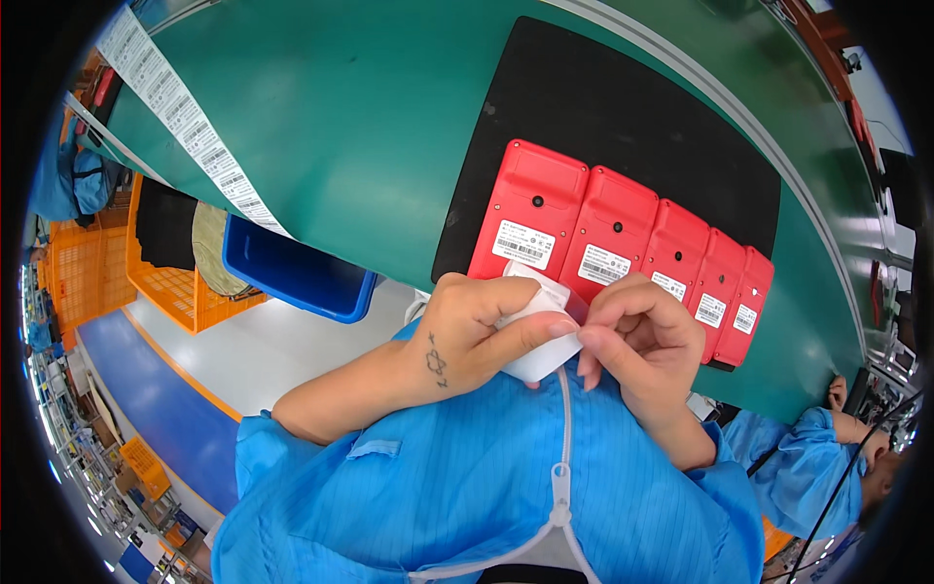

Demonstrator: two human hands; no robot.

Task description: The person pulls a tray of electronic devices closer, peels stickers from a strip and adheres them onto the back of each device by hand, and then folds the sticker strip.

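Standing nearby, I saw both hands meet close to the person's chest over a small white block [538, 336], perhaps a roll or pad of labels; I could not tell which. The left hand [474, 336] was wrapped around it, thumb laid along its front. The right hand [642, 336] was pinched narrow at its near edge, fingertips picking at something thin there. It looked light and fairly stiff, safe to cradle in a palm, while whatever was being peeled seemed flimsy and best taken by a corner. Just beyond the knuckles, five red handheld devices [623, 243] lay face down in a row on a black mat [623, 107] on the green bench [350, 127].
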